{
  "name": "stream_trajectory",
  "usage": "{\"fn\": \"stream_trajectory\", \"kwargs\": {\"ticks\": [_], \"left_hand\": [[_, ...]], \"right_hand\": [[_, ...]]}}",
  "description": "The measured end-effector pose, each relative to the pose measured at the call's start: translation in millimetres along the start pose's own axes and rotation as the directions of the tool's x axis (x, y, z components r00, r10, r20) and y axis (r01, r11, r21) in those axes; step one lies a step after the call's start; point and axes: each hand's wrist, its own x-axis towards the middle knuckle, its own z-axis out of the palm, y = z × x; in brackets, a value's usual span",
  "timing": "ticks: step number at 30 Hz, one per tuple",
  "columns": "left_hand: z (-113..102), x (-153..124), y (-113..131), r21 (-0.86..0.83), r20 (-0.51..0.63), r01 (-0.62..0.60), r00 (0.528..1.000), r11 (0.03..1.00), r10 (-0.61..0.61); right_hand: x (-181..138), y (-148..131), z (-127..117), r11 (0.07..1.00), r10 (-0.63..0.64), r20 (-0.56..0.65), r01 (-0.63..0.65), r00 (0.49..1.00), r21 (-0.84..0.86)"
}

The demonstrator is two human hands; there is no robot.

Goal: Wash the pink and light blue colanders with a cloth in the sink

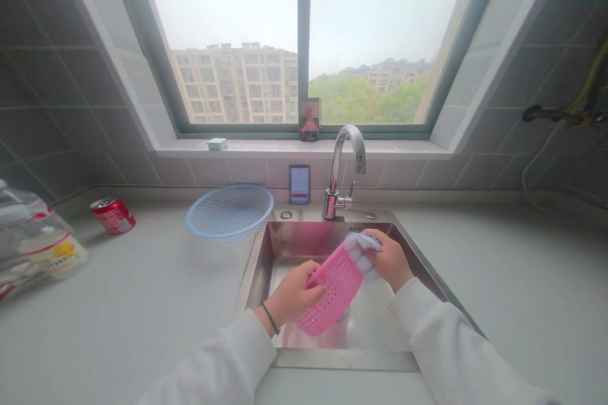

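Observation:
A pink perforated plastic basket [332, 288] is held tilted over the steel sink [380, 329]. My left hand [297, 291] grips its left side, thumb lying across the near face and the other fingers hidden behind. In my right hand [387, 259] is a pale striped cloth [361, 253], bunched and pressed around the basket's upper right end. The fingers of that hand are partly covered by the cloth. Behind the basket, the chrome faucet [349, 158] arches over the sink's back edge; no water shows running from it.
A light blue colander [230, 212] stands left of the sink, overlapping its rim area. Further left are a red can [113, 215] lying on its side and a clear plastic bottle [52, 253]. A phone-like screen [299, 185] leans behind the sink; a small pale block [217, 144] sits on the windowsill.

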Motion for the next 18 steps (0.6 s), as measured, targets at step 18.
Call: {"fn": "stream_trajectory", "kwargs": {"ticks": [18], "left_hand": [[-2, -1, -2, 0.021, 0.011, -0.004, 1.0, 1.0, 0.004]], "right_hand": [[-26, -52, 6, 0.97, -0.166, 0.165, 0.13, 0.972, 0.207]]}}
